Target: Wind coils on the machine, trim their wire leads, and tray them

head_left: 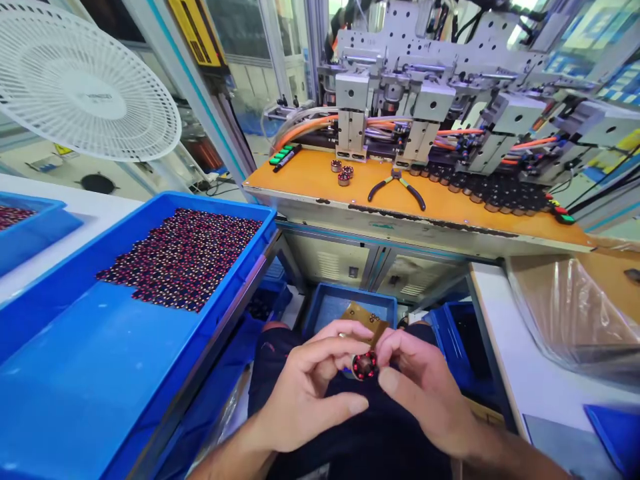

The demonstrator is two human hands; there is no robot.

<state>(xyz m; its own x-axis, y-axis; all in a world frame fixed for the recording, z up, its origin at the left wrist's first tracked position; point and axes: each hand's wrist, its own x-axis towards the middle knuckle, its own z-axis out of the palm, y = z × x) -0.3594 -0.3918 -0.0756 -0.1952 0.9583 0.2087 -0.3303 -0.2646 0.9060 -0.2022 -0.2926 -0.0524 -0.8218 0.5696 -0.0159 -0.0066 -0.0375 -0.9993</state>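
Red-studded ring (365,366) sits above the lap (380,437), apparently pinched at its edge by the nearly closed right hand (423,390), while the left hand (315,380) curls half open, its hold unclear, so a slack pinch could drop it.

Dark clothing (350,430), close to black with a navy cast, is worn over the lap and thighs. At the left leg, the cloth is ended near the knee (275,325), which is left uncovered; shorts seem to be worn, though the cut cannot be told for certain in the shadow. A small reddish mark (268,347) is shown on the left thigh, and a paler grey patch (316,473) is seen low on the clothing. The left forearm (233,445) and right forearm (507,452) are bare, and the left hand (310,383) and right hand (425,387) are ungloved.
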